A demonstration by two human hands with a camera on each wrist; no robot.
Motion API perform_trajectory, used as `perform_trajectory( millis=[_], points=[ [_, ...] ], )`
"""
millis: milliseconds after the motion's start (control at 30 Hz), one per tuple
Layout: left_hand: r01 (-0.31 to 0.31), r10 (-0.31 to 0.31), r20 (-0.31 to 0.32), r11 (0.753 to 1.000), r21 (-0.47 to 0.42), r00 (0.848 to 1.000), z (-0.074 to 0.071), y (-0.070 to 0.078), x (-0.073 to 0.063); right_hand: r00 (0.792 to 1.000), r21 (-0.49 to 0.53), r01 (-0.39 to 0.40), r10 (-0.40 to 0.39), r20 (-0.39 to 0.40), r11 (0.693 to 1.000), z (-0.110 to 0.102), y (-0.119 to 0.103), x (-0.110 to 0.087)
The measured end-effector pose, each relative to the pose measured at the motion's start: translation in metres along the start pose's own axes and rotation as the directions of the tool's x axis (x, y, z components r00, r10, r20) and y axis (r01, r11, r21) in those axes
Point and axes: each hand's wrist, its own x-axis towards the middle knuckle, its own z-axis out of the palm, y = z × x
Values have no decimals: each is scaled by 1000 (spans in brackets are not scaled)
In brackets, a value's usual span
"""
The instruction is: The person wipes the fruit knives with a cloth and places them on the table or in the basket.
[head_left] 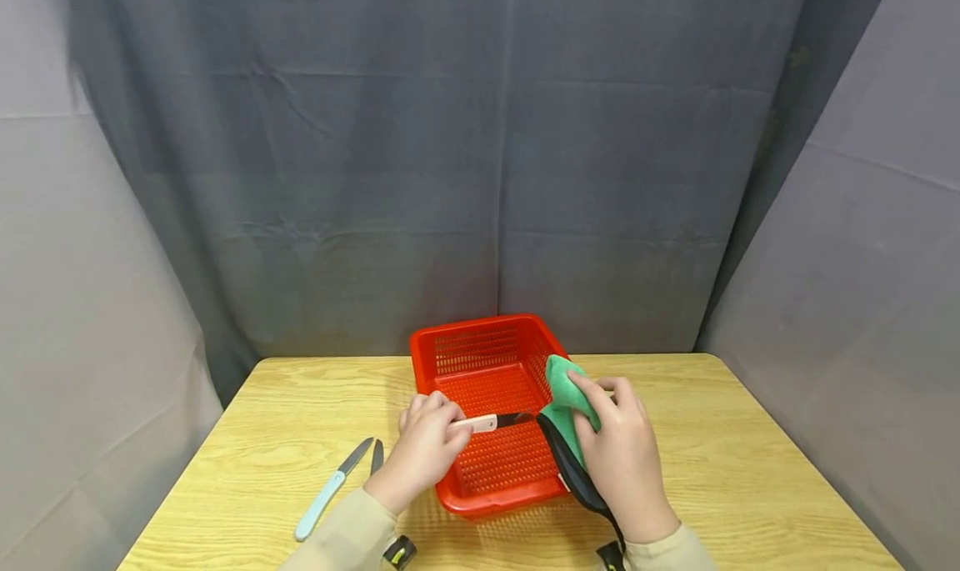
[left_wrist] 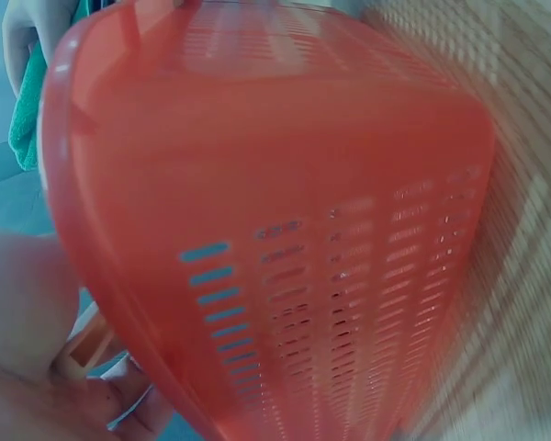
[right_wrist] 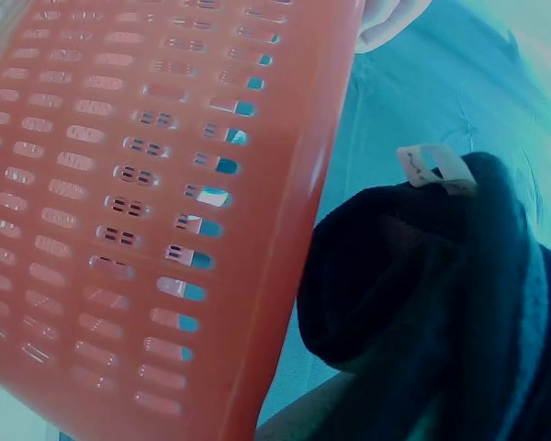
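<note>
My left hand [head_left: 427, 439] grips the pale pink handle of a small knife [head_left: 480, 423] over a red plastic basket [head_left: 491, 499]. Its dark blade points right, the tip close to a green cloth with black edging [head_left: 567, 392]. That cloth is bunched in my right hand [head_left: 624, 450], which pinches it above the basket's right side. In the left wrist view, the pink handle [left_wrist: 87, 344] shows between the fingers beside the basket's wall [left_wrist: 275, 156]. The right wrist view has the cloth's black side [right_wrist: 422, 266] hanging by the basket, a white tag on its edge.
On the table [head_left: 712, 471], left of the basket, lies a knife with a light blue handle [head_left: 321, 504]. Beside it a second knife blade [head_left: 377, 456] shows, its rest hidden behind my left arm. Grey curtains [head_left: 375, 179] stand behind the table and at both sides.
</note>
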Motion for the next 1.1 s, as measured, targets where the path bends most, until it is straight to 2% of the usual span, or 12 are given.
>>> perform_trajectory(
  millis=[300,700,1100],
  points=[
    [-13,13,81,1000,1,997,3,3,1,1000,-3,-8,7,-20,1000,-2,2,1],
    [-16,14,129,1000,18,992,8,4,3,999,-33,-38,37,-26,999,-7,10,4],
    [-48,37,167,997,65,985,11,5,2,999,-36,-46,45,-15,998,-6,11,4]
  ],
)
